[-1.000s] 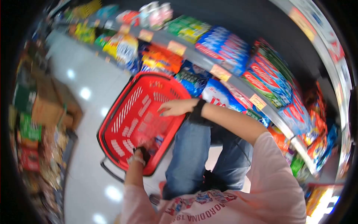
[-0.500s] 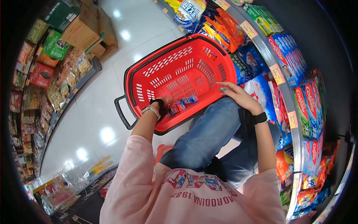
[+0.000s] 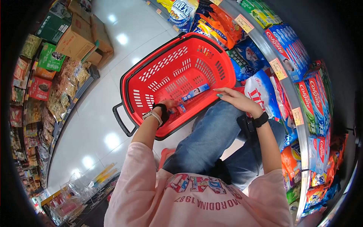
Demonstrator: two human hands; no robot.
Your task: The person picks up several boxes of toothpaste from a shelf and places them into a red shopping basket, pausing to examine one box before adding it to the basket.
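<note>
Leftmost, the basket's black handle (image 3: 123,119) swings out past the end of the red basket (image 3: 189,114). I'd take it for stiff, light plastic with a little flex in its slotted walls, likely to slide on smooth tile if shoved. The handle would suit pulling; the thick rim on two opposite sides would be the sounder hold for lifting level.

The left grip (image 3: 171,103) is down inside, near the basket's left end, fingers bent inward and partly blurred. Whether it has closed on anything I can't tell; a small red-and-blue pack (image 3: 181,108) lies right by its fingertips. That looks like light, smooth card, easy to pinch by its edges and easy to dent with a hard squeeze.

Next, a long blue-and-white box (image 3: 195,92) lies inside the basket, slanting along it. It should be light, rather stiff along its length but soft on the broad faces, and a bit slippery. Fingers and thumb across the narrow sides, about the middle, would keep it from tipping.

At the right, the right grip (image 3: 239,100) is loosely open, palm down, fingers stretched over the rim near the knee (image 3: 223,113). It has hold of nothing I can see; whether the fingertips touch the rim isn't clear.
</note>
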